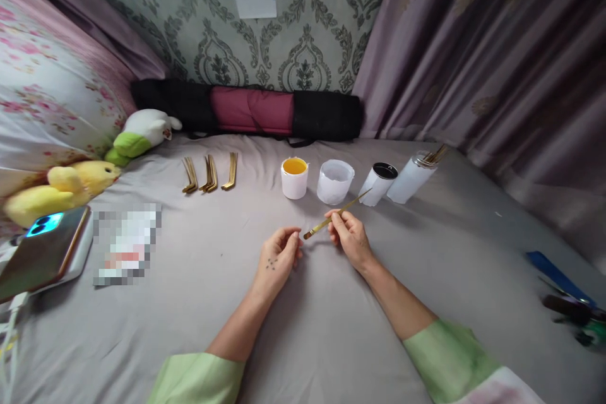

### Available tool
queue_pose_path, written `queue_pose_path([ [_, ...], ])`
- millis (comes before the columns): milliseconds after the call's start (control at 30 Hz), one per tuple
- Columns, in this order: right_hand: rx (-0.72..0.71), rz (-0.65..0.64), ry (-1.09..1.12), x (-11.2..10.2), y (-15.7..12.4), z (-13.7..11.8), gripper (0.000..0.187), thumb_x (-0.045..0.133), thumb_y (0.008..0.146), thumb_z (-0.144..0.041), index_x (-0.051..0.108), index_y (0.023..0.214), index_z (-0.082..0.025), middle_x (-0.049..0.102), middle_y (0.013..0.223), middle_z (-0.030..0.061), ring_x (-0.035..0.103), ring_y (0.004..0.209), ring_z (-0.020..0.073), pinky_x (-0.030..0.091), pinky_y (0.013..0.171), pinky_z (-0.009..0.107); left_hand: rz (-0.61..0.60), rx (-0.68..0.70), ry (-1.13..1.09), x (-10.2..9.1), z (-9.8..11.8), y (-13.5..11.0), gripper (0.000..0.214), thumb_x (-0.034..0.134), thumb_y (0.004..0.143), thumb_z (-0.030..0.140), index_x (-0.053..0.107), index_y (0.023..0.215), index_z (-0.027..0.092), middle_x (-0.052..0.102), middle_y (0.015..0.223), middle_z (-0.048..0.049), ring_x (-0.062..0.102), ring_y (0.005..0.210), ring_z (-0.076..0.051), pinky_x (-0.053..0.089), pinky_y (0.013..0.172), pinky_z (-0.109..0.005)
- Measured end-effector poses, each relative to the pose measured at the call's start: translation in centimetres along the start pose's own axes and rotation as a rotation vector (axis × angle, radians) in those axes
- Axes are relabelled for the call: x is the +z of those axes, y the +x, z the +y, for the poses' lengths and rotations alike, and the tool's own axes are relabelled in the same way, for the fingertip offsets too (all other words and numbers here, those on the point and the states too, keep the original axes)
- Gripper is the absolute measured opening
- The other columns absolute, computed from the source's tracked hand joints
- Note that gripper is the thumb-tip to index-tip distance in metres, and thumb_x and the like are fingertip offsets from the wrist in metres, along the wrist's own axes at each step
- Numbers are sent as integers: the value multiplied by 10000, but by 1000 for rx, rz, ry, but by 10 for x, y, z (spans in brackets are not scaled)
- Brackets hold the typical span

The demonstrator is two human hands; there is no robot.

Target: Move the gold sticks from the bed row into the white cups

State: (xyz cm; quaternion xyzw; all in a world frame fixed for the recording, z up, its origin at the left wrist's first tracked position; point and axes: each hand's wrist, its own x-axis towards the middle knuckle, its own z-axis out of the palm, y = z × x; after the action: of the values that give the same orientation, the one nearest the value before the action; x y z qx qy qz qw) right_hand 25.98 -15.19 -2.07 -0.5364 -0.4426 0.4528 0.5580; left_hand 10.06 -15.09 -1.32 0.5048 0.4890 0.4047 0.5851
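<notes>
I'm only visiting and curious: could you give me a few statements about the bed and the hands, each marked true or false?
1. The right hand holds a thin golden stick. True.
2. The white cup of yellow liquid lies tipped over. False: it stands upright.
3. The left hand grips the smartphone. False: the smartphone lies far off at the left edge, and this hand is beside the stick's lower end.
4. Three sets of bent golden sticks lie on the grey bedsheet, left of the cups. True.
5. The yellow plush toy sits right of the cups. False: it is far left.
</notes>
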Motion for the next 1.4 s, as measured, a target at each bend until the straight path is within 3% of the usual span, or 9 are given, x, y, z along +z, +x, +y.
queue_pose_path([
  [500,-43,30,-48,1,-3,-5,305,412,781,-465,514,775,-178,403,521,-44,361,405,58,279,376,179,-187,-224,-221,5,3,-5,379,515,719,421,518,931,106,569,686,-42,499,478,-78,358,399,-184],
  [833,-60,13,-18,1,-3,-4,301,391,800,-451,505,759,-176,372,493,-54,339,390,55,282,375,181,-309,-361,-431,4,5,-5,280,545,732,307,517,917,98,585,703,-63,510,500,-84,354,423,-198],
  [1400,-19,-14,16,0,-3,-4,313,412,785,-450,536,781,-163,416,498,-49,347,385,51,286,369,179,-373,-405,-511,-2,1,-2,276,561,733,270,545,955,107,568,726,-58,482,529,-64,344,449,-175],
])
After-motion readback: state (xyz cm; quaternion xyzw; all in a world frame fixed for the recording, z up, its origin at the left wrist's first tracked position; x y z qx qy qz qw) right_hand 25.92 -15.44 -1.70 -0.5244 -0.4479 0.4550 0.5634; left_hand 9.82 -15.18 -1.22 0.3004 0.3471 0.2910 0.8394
